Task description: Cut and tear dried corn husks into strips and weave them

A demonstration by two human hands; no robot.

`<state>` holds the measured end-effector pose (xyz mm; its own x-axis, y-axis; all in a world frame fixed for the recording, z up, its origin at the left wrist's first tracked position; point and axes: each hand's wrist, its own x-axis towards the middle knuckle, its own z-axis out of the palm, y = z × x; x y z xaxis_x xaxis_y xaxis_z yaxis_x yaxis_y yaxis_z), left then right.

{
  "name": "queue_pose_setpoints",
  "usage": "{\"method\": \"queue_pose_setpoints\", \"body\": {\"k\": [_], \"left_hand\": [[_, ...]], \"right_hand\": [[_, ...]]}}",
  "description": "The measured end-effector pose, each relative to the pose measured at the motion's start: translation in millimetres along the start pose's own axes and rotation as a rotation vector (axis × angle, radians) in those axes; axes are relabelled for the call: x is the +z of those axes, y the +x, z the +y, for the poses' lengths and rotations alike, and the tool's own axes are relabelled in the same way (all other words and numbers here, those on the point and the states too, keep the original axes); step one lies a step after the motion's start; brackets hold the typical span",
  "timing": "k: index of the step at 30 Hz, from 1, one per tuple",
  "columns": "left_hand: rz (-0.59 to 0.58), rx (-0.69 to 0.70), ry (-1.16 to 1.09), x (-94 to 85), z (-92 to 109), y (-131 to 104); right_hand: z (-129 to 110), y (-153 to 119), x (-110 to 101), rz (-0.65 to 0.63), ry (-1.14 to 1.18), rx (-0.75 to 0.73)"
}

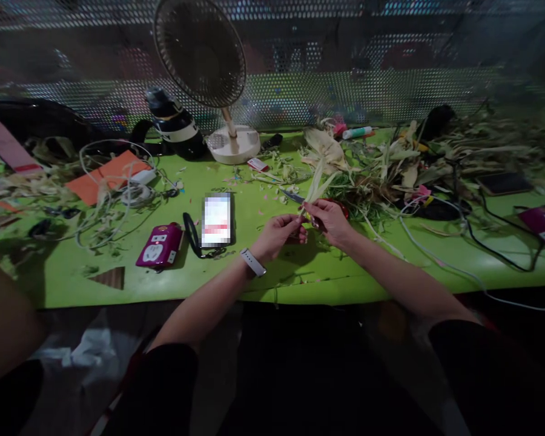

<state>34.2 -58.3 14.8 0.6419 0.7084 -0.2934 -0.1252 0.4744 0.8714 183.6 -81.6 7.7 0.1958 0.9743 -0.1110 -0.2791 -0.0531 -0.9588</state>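
Observation:
A pale strip of dried husk [318, 183], which looks like corn husk, rises from between my fingers above the green table. My right hand [330, 221] is closed on the strip near its lower part. Just left of it, my left hand [281, 233] pinches at the bottom end, with its fingertips nearly touching those of the right; the small part there is hard to make out. Behind my hands lies a pair of scissors, its dark blade [292, 195] pointing left and its red handle [343, 208] partly hidden by my right hand.
Heaped dried husks [390, 157] and several cords lie to the right. On the left are a lit phone [217, 219], a purple power block [160, 245], orange paper [106, 177] and tangled cables. A fan [234, 145] and a black bottle [175, 124] stand behind. Someone's arm [4, 309] is at far left.

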Motion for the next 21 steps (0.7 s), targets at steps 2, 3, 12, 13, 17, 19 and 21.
{"method": "queue_pose_setpoints", "body": {"k": [2, 3, 12, 13, 17, 19, 21], "left_hand": [[0.005, 0.045, -0.006, -2.4, 3.9, -0.2], [0.010, 0.077, -0.018, -4.0, 7.0, -0.2], [0.288, 0.261, -0.326, -19.4, 33.3, 11.9], [0.303, 0.278, -0.343, -20.4, 34.3, 13.5], [0.362, 0.374, -0.395, -24.4, 38.1, 17.5], [0.383, 0.404, -0.401, -26.2, 39.3, 18.4], [0.393, 0.411, -0.392, -27.3, 39.3, 18.8]], "right_hand": [[-3.0, 2.4, -0.7, -0.003, 0.006, -0.005], [-6.1, 4.4, -2.8, -0.004, 0.012, -0.005], [-58.2, 25.5, -61.7, 0.188, -0.205, -0.173], [-61.8, 24.8, -65.5, 0.164, -0.281, -0.175], [-69.4, 18.3, -70.0, 0.106, -0.725, -0.252], [-71.6, 15.7, -69.4, 0.080, -1.039, -0.271], [-73.8, 14.9, -69.4, 0.018, -1.322, -0.236]]}}
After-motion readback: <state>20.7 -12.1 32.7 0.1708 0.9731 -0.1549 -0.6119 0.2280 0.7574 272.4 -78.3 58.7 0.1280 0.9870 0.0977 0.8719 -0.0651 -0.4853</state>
